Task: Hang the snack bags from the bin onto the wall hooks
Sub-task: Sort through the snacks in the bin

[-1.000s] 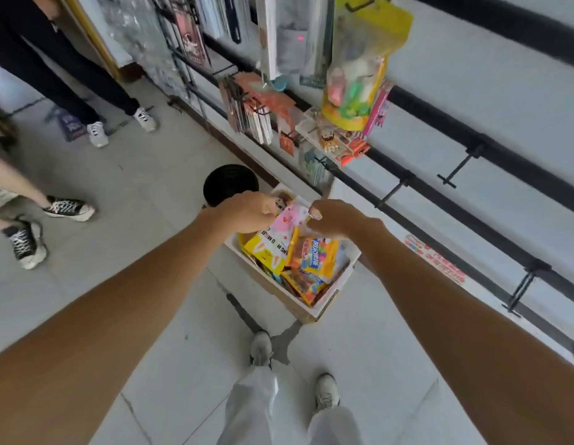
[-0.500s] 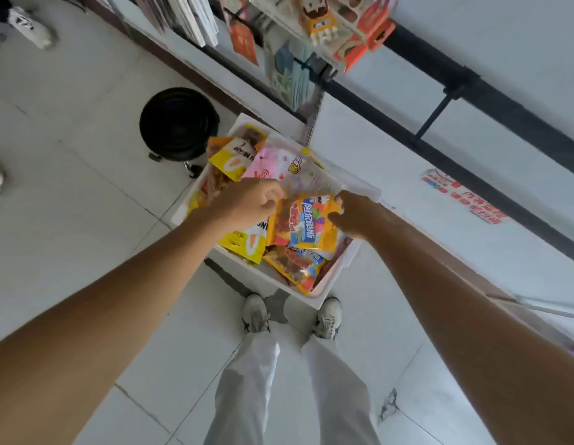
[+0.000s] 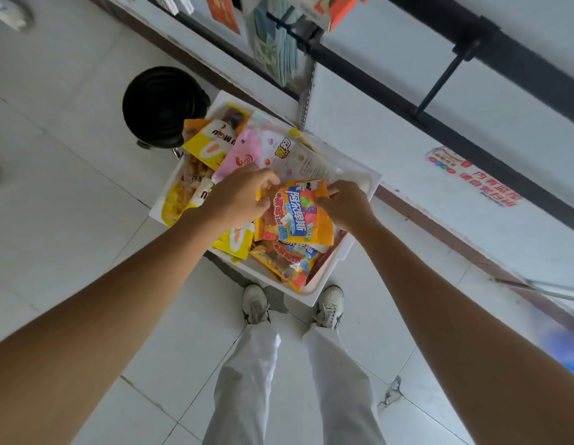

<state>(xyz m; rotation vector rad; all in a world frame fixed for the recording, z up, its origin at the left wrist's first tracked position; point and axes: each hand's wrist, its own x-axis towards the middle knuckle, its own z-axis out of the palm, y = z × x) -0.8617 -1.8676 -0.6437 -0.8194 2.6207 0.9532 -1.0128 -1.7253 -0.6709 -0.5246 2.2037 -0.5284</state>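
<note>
A white bin (image 3: 330, 271) full of snack bags stands on the floor by my feet. My left hand (image 3: 237, 197) pinches the top left corner of an orange candy bag (image 3: 298, 216). At the bag's top right corner my right hand (image 3: 346, 203) pinches it too. The bag lies on top of the pile. A pink and white bag (image 3: 263, 152) lies behind it, with yellow bags (image 3: 208, 146) to the left and a second orange bag (image 3: 285, 258) below. A bare black wall hook (image 3: 439, 81) sticks out from the rail at upper right.
A black round stool (image 3: 163, 104) stands left of the bin. Packets hang from hooks (image 3: 272, 49) on the wall above the bin. A black rail (image 3: 520, 56) runs along the white wall. My shoes (image 3: 255, 303) touch the bin's near edge. White tiled floor lies around.
The pink and white bag that my hands held a second ago now lies in the bin. Both hands have moved down onto the orange candy bag. My head has tilted further down.
</note>
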